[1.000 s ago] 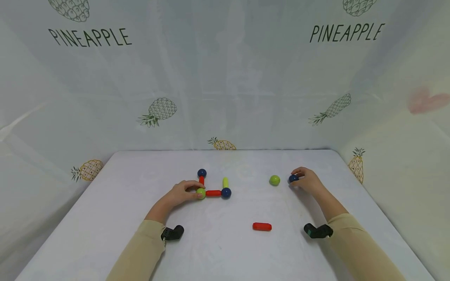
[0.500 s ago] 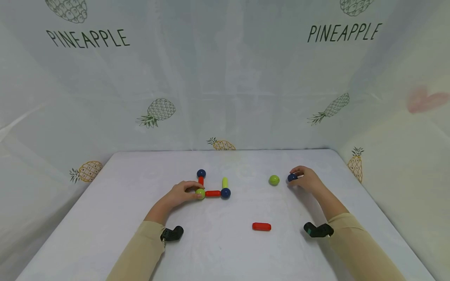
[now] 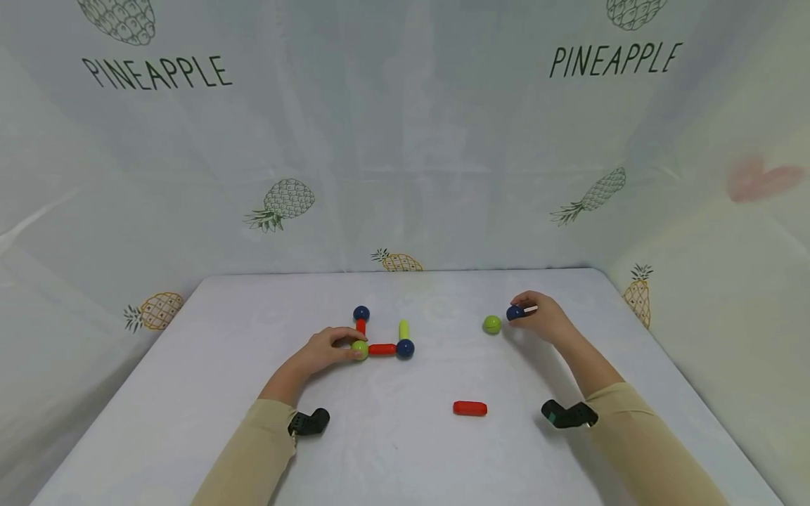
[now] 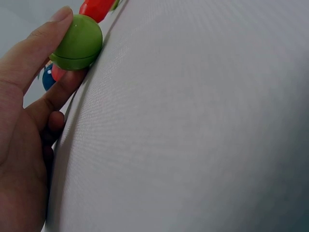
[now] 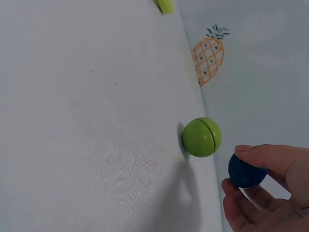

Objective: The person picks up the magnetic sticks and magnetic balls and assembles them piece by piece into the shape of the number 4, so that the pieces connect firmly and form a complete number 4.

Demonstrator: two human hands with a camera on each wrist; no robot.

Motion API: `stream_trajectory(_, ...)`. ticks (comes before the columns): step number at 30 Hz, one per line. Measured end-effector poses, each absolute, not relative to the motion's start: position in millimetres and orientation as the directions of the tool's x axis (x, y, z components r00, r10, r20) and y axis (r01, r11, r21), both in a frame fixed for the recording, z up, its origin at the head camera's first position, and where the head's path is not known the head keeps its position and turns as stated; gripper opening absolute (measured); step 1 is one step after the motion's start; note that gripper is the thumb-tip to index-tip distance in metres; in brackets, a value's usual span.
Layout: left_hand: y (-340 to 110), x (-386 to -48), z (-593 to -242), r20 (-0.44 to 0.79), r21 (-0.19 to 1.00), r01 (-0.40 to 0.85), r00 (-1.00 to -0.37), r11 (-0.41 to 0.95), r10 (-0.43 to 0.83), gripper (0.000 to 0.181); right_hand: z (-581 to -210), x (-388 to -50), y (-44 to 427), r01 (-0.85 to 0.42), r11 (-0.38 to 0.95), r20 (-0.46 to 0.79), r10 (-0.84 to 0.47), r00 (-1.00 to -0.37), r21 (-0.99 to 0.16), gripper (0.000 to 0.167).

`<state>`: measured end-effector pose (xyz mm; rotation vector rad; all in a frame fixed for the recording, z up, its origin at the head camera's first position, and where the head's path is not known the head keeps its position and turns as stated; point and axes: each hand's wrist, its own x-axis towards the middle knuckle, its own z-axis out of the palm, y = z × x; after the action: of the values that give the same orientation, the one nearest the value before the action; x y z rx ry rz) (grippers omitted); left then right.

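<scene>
Blue ball (image 3: pixel 515 313) is pinched between thumb and fingers of the right hand (image 3: pixel 543 320), looks held off the table (image 3: pixel 380 457). Loose green ball (image 3: pixel 492 325) sits on the table just beside it, to its left and a bit nearer the person; a gap shows between these 2 in the right wrist view.

Key relation: yellow-green stick (image 3: pixel 403 329) lies well apart to the left of the held ball, long axis pointing away from the person, far end free. Near end meets the corner blue ball (image 3: pixel 405 348). Likely any joining at that free end means a leftward carry past the loose green ball; right hand seems the natural carrier, since its ball is unattached.

Left hand (image 3: pixel 328 348) pinches the held green ball (image 3: pixel 360 348), where 2 sticks meet: crosswise red stick (image 3: pixel 382 349) runs right to the corner blue ball, short red stick (image 3: pixel 361 326) runs away to the far blue ball (image 3: pixel 361 313).

Loose red stick (image 3: pixel 470 408) lies crosswise, between the hands but nearer the person.
</scene>
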<state>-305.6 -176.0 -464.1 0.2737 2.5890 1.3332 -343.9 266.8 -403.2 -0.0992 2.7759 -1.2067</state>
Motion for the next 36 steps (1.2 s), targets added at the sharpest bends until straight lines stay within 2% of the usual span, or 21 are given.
stream_trajectory(26, -177, -306, -464, -0.086, 0.820, 0.086, -0.959, 0.566, 0.271, 0.026, -388, -347, 211, -0.116, 0.584, -0.019, -0.221, -0.975, -0.804, 0.036)
stream_trajectory(36, -175, -306, -465, -0.123, 0.802, 0.039, -0.966, 0.596, 0.229, 0.027, -393, -347, 184, -0.131, 0.557, -0.020, -0.257, -0.966, -0.820, 0.037)
